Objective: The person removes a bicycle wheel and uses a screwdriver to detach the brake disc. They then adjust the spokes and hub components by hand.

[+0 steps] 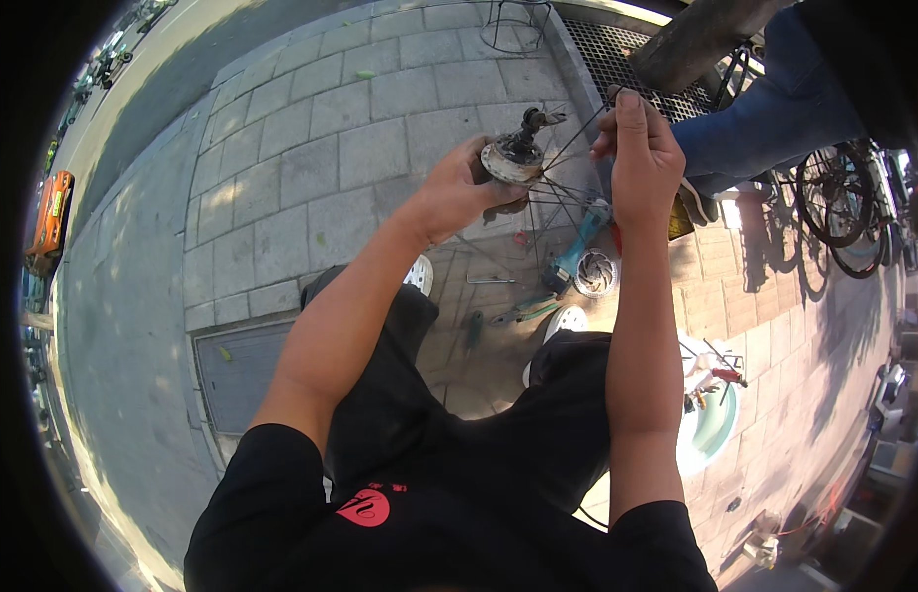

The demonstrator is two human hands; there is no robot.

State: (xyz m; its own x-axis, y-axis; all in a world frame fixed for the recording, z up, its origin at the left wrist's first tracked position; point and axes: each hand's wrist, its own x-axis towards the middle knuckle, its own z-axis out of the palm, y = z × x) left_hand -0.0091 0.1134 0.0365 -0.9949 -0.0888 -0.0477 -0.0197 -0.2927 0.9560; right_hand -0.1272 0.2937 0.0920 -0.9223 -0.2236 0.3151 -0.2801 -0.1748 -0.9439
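Lacing spokes: left hand (pixel 459 192) is wrapped firmly around the wheel hub (pixel 513 158) at chest height, right hand (pixel 642 158) pinching a thin spoke (pixel 577 133) between closed fingertips. Next move likely needs the spoke end steered through a flange hole. Beyond, on the paving (pixel 311 148), lies a teal angle grinder (pixel 575 259); no labels legible.

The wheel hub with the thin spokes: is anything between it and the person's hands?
No. The left hand already grips the wheel hub, and the right hand pinches one of its spokes. Nothing visible sits between them.
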